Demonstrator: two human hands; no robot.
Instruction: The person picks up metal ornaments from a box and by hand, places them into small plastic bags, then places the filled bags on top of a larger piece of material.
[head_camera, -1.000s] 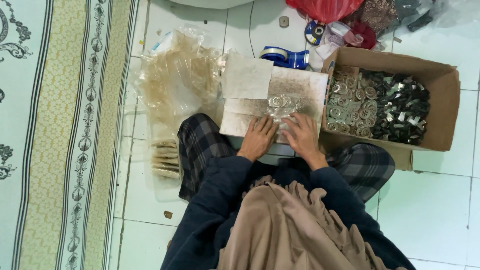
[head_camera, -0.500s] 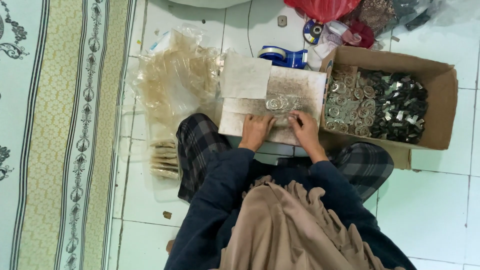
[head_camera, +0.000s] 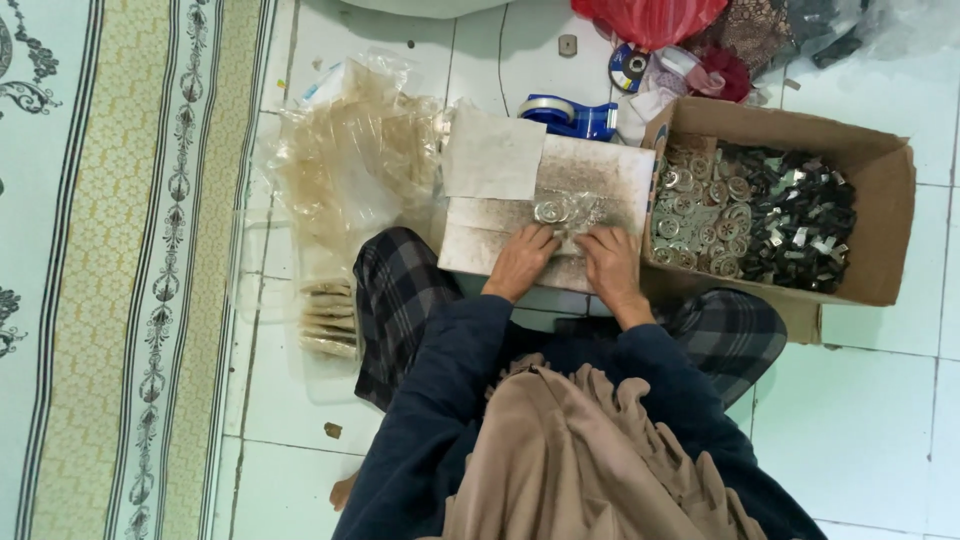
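I sit cross-legged on a tiled floor with a worn white board (head_camera: 600, 175) across my lap. My left hand (head_camera: 522, 262) and my right hand (head_camera: 610, 265) rest side by side on the board's near edge. Both hands pinch a small clear plastic bag (head_camera: 568, 212) that holds a few round silvery metal pieces. The fingertips of both hands touch the bag's lower edge. A pale square sheet (head_camera: 492, 155) lies on the board's far left corner.
An open cardboard box (head_camera: 885, 215) on the right holds silvery round pieces (head_camera: 700, 210) and dark metal clips (head_camera: 800, 225). A heap of clear plastic bags (head_camera: 350, 170) lies left, filled packets (head_camera: 328, 320) below it. A blue tape dispenser (head_camera: 565, 115) and a red bag (head_camera: 650, 18) lie beyond. A patterned rug (head_camera: 110, 270) lines the left.
Both hands moved closer together on the small bag and slid slightly away from my body along the board. The box and plastic heap stayed put.
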